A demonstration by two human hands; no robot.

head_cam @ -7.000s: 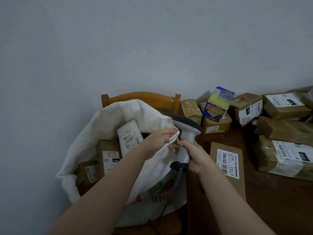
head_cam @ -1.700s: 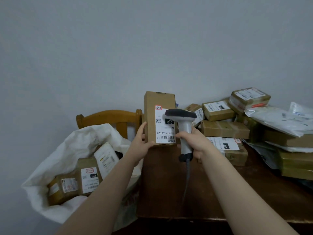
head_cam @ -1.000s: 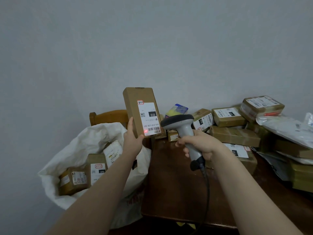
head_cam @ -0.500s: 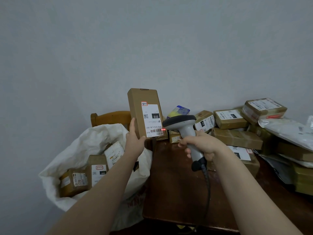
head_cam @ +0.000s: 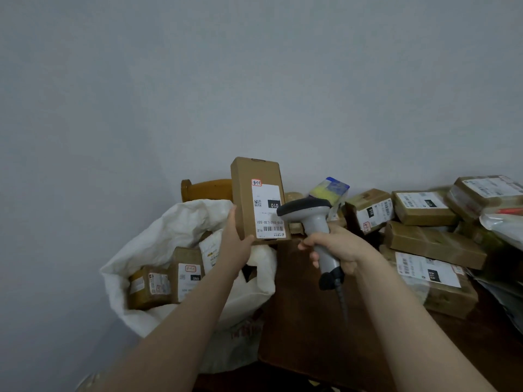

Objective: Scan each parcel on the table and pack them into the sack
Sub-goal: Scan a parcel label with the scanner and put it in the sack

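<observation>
My left hand [head_cam: 235, 241] holds a tall brown cardboard parcel [head_cam: 246, 199] upright by its lower left corner, its white label facing me. My right hand [head_cam: 338, 247] grips the handle of a grey barcode scanner [head_cam: 312, 222], whose dark head sits just right of the label's barcode. The white sack [head_cam: 169, 239] stands open at the left, below the parcel, with several labelled parcels [head_cam: 185, 274] inside. More brown parcels [head_cam: 424, 244] are piled on the dark wooden table [head_cam: 300, 329] at the right.
A wooden chair back [head_cam: 205, 189] shows behind the sack, against the plain grey wall. A blue and yellow packet [head_cam: 329, 190] leans behind the scanner. Plastic mailers [head_cam: 503, 222] lie at the far right. The scanner's coiled cable [head_cam: 342, 301] hangs over the bare table front.
The red scan spot seen on the label half a second ago is gone. The parcel and scanner have stayed almost in place, the scanner head a little closer to the label.
</observation>
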